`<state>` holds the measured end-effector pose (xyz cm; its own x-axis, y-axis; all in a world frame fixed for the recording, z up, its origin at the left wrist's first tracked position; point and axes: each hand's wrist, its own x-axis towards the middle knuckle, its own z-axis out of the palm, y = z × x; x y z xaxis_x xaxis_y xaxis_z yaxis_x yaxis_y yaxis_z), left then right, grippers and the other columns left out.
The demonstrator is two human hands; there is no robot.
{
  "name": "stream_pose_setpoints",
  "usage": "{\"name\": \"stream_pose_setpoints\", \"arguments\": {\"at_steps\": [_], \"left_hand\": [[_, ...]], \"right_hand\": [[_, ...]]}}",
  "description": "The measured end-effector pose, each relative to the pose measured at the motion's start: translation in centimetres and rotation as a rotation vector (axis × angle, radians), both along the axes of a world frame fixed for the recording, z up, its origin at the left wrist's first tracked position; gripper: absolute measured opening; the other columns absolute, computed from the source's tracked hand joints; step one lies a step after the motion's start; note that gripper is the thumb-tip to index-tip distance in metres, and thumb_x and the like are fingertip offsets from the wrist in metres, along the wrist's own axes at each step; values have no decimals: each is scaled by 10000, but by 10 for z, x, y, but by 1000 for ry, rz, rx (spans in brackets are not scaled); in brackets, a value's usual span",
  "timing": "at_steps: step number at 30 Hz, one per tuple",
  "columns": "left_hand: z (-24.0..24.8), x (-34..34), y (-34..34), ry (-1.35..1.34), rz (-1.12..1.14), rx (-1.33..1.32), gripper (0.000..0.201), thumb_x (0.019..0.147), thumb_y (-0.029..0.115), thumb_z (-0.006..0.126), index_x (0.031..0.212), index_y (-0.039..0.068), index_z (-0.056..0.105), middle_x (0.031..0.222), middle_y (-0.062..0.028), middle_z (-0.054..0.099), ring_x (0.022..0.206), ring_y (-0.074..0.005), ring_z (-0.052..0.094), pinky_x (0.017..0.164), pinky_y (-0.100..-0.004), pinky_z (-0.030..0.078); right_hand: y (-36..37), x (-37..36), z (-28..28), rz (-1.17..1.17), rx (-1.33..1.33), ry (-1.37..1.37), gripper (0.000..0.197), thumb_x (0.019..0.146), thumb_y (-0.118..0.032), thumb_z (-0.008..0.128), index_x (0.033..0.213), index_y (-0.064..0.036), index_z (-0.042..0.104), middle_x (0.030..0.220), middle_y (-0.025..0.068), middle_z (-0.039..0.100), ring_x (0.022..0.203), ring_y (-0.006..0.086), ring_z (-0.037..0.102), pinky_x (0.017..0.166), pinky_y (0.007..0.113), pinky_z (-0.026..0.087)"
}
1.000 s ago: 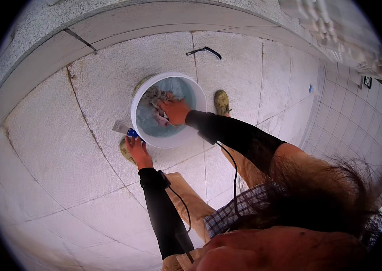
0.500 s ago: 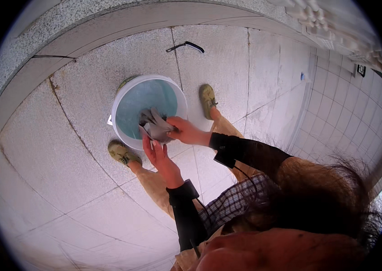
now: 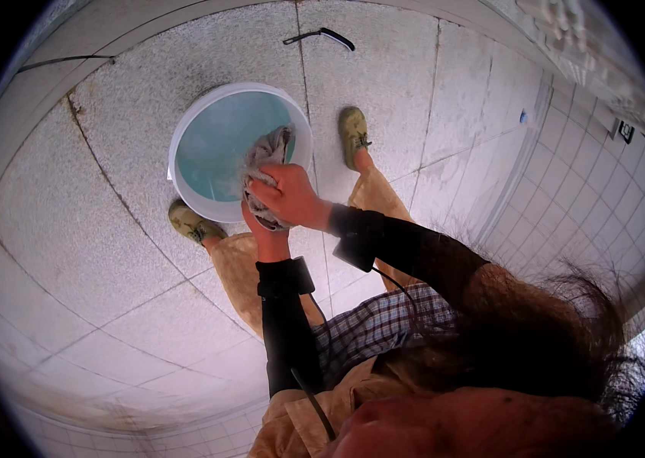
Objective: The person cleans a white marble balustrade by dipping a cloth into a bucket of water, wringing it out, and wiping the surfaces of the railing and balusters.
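A bunched grey cloth (image 3: pixel 270 146) is held over the near right part of a white bucket (image 3: pixel 303 126) of bluish-green water (image 3: pixel 219 145). My right hand (image 3: pixel 289 197) is closed round the cloth from the right, its fingers curled over the top. Beneath it, my left hand (image 3: pixel 267 243) grips the lower end of the same cloth near the bucket's rim. Its fingers are largely hidden behind the cloth and the right hand. The upper end of the cloth sticks out past my right hand above the water.
The bucket stands on pale stone slabs between my two olive shoes (image 3: pixel 353 136). Beyond it on the floor lies a black-handled brush (image 3: pixel 336 38). A tiled wall (image 3: pixel 593 179) rises on the right, and a stone ledge (image 3: pixel 139 34) curves along the far side.
The cloth, spread between both hands before, is now bunched into a roll. My right hand has moved over it, and my left hand has gone underneath. The view has shifted slightly.
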<state>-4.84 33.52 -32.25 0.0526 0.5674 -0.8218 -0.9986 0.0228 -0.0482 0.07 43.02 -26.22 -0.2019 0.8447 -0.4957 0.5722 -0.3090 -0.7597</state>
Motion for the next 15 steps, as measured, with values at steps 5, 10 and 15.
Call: {"name": "stream_pose_setpoints", "arguments": {"at_steps": [5, 10, 15], "left_hand": [[13, 4, 37, 547, -430, -62, 316, 993, 214, 485, 1217, -9, 502, 1198, -103, 558, 1031, -205, 579, 869, -322, 481], [9, -29, 19, 551, -362, -160, 398, 985, 303, 524, 1328, 110, 464, 1342, -60, 495, 1149, -201, 508, 909, -402, 451], [17, -43, 22, 467, -377, -330, 609, 960, 416, 538, 1473, 273, 241, 1545, -48, 173, 1362, -333, 254, 948, -585, 368]], "right_hand": [[69, 27, -76, 398, 80, -372, 223, 818, -251, 597, 792, -31, 622, 818, 195, 633, 758, 385, 623, 665, 466, 499], [84, 16, -95, 691, 206, -458, 478, 780, -109, 652, 1236, -68, 512, 1256, 210, 508, 1103, 392, 548, 894, 440, 492], [48, 3, -121, 676, 196, -469, 489, 762, -250, 696, 1190, -59, 558, 1279, 198, 512, 1139, 397, 526, 940, 452, 451]]}}
